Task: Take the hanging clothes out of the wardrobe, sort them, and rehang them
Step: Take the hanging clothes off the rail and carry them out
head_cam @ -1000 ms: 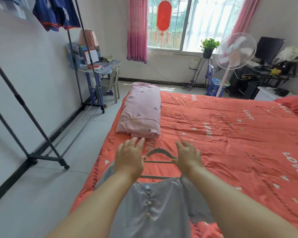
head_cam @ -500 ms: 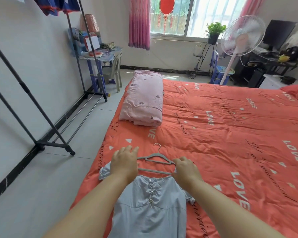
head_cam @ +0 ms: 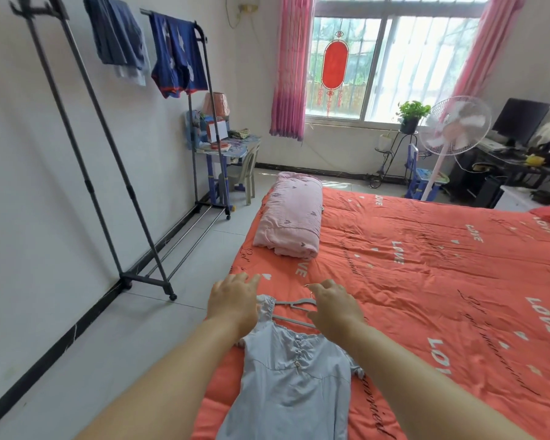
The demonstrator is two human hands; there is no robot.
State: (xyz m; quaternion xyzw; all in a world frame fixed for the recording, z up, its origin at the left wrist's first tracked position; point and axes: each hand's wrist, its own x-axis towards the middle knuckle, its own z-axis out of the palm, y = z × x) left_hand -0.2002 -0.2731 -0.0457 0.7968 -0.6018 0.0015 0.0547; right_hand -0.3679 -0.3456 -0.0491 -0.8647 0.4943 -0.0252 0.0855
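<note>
Blue dress (head_cam: 294,376) on hanger (head_cam: 294,304) under both hands (head_cam: 234,304), flat on bed (head_cam: 442,296).

"LOVE" in white, repeated on orange bedspread (head_cam: 426,281); script lettering unreadable.

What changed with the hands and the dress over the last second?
Both hands, left hand and right hand, lifted slightly off the grey hanger, fingers loose. The light blue dress stayed flat on the orange bedspread, hanger inside its neckline.
</note>
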